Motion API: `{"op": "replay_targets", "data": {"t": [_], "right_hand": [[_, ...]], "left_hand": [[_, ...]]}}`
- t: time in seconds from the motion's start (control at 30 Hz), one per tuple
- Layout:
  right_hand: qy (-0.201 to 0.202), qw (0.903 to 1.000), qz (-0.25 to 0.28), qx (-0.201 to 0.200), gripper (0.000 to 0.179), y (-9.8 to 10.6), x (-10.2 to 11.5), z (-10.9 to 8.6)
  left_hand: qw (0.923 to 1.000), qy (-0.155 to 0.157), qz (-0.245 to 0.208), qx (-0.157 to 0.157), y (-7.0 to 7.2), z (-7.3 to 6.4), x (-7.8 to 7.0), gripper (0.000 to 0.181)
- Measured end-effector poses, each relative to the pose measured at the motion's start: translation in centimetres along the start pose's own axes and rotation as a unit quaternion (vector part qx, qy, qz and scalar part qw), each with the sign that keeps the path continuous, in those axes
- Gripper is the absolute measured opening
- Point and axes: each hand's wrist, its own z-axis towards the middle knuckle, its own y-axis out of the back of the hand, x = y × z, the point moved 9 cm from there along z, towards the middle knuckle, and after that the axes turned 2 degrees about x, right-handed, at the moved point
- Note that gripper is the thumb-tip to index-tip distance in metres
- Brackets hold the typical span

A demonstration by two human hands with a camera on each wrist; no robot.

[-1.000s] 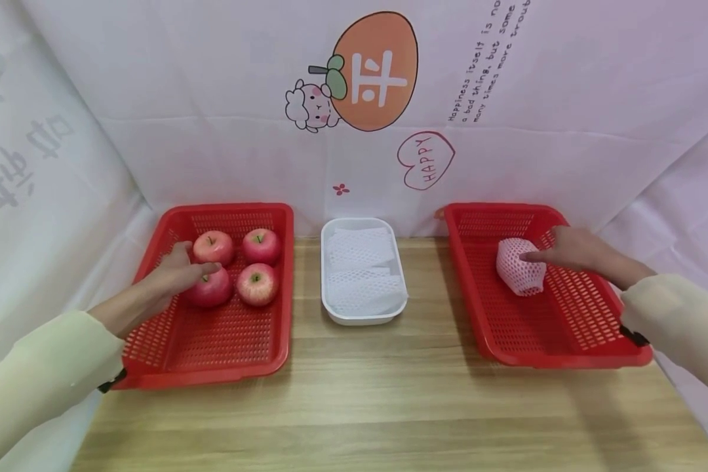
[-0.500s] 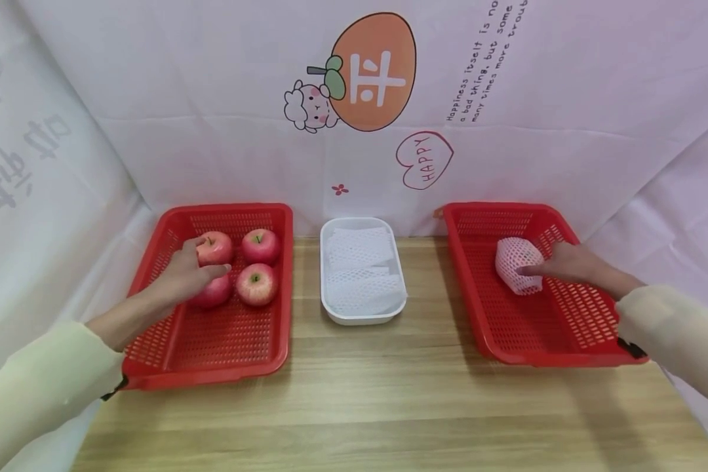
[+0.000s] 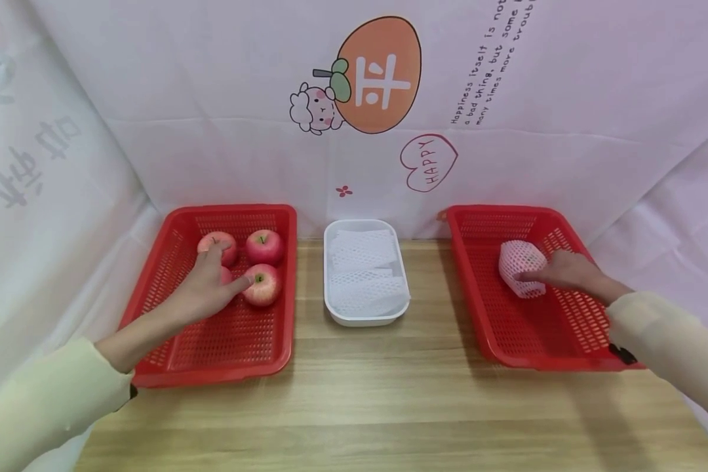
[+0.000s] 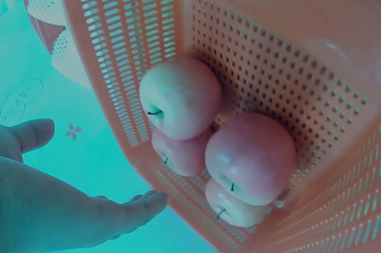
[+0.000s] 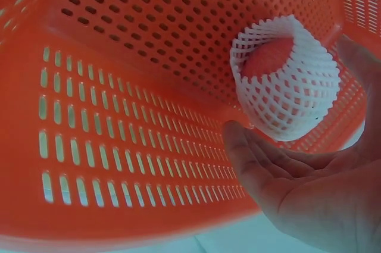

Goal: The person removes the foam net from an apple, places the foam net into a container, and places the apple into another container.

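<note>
My left hand [image 3: 202, 294] is over the left red basket [image 3: 289, 314], fingers spread and holding nothing. Below it sit red-yellow apples: a front right apple [image 3: 262, 286] by my thumb, a back right apple [image 3: 265, 247], a back left apple [image 3: 218, 244] under my fingertips, and one mostly hidden by the hand. In the left wrist view a gap separates the left hand [image 4: 89, 205] from the apples [image 4: 250, 158]. In the right red basket [image 3: 478, 314], my right hand [image 3: 569, 271] is beside an apple in a white foam net [image 5: 286, 86], its fingers and thumb apart around it.
A white tray [image 3: 367, 322] with folded foam nets [image 3: 362, 288] stands between the two baskets on the wooden table [image 3: 389, 393]. White printed cloth [image 3: 242, 157] hangs behind and at both sides.
My left hand has moved rightward from the basket's left side to above the apples. My right hand has shifted slightly toward me beside the netted apple, which stays put.
</note>
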Motion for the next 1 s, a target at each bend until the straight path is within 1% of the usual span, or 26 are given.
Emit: {"op": "replay_targets", "data": {"t": [0.07, 0.23, 0.37, 0.53, 0.6, 0.77, 0.9, 0.93, 1.0], "right_hand": [[0.000, 1.0000, 0.001, -0.001, 0.059, -0.1, -0.1, 0.2], [0.001, 1.0000, 0.006, 0.008, 0.059, -0.4, -0.4, 0.8], [-0.005, 0.9995, 0.020, 0.025, 0.059, -0.6, -0.3, 0.8], [-0.014, 0.9988, 0.030, 0.035, 0.067, -0.6, -0.5, 1.1], [-0.012, 0.9988, 0.030, 0.037, 0.067, -0.8, -0.5, 1.2], [-0.003, 0.9997, 0.009, 0.021, 0.064, -0.8, -0.3, 1.6], [0.002, 1.0000, -0.006, 0.005, 0.075, -0.5, -0.1, 1.9], [0.004, 1.0000, -0.007, 0.006, 0.078, -0.5, -0.1, 1.9], [0.007, 0.9998, 0.009, 0.018, 0.081, -0.7, 0.1, 1.9]], "left_hand": [[0.9998, -0.019, 0.006, -0.005, -0.2, -0.3, -0.5, 0.084], [0.9985, -0.048, 0.019, -0.017, -0.9, -1.0, -1.7, 0.080], [0.9979, -0.062, 0.018, -0.012, -1.5, -1.4, -2.8, 0.080], [0.9975, -0.069, 0.014, 0.006, -2.6, -1.9, -3.8, 0.081], [0.9971, -0.074, 0.013, 0.007, -3.0, -2.1, -4.3, 0.080], [0.9960, -0.085, 0.026, 0.004, -3.8, -2.3, -5.1, 0.077], [0.9956, -0.089, 0.027, 0.011, -4.3, -2.3, -5.6, 0.076], [0.9954, -0.090, 0.030, 0.014, -4.5, -2.3, -5.7, 0.075], [0.9945, -0.097, 0.037, 0.015, -4.8, -2.3, -6.0, 0.075]]}}
